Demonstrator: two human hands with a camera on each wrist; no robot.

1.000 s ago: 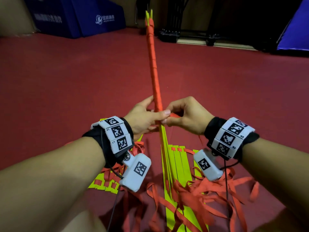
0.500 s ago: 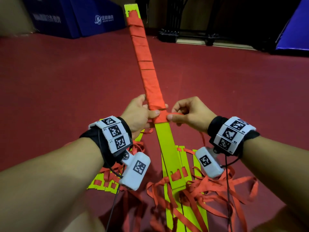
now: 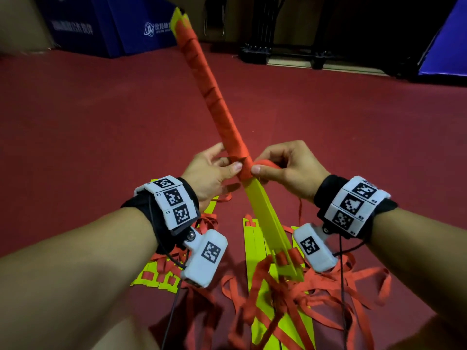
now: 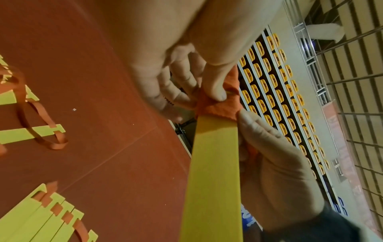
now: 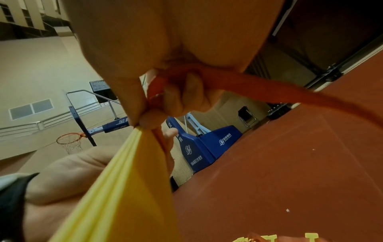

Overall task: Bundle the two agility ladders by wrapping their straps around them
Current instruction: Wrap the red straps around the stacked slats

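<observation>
1. While the left hand [image 3: 211, 170] pinches the ladder bundle [image 3: 255, 188] at the wrap's lower edge, the bundle slants upward above the red floor [image 3: 101, 109].
2. Right hand [image 3: 290, 168]: grip curled around the orange strap [image 3: 265, 164], thumb pressing the wrap.
3. Second ladder [image 3: 255, 238] lies on the floor among loose straps [image 3: 316, 296].

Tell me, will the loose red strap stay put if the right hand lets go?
Probably not: the loose red fabric strap hangs limp from the right hand, so it looks floppy. The wrapped yellow slat bundle juts out straight, so seems stiff.
</observation>
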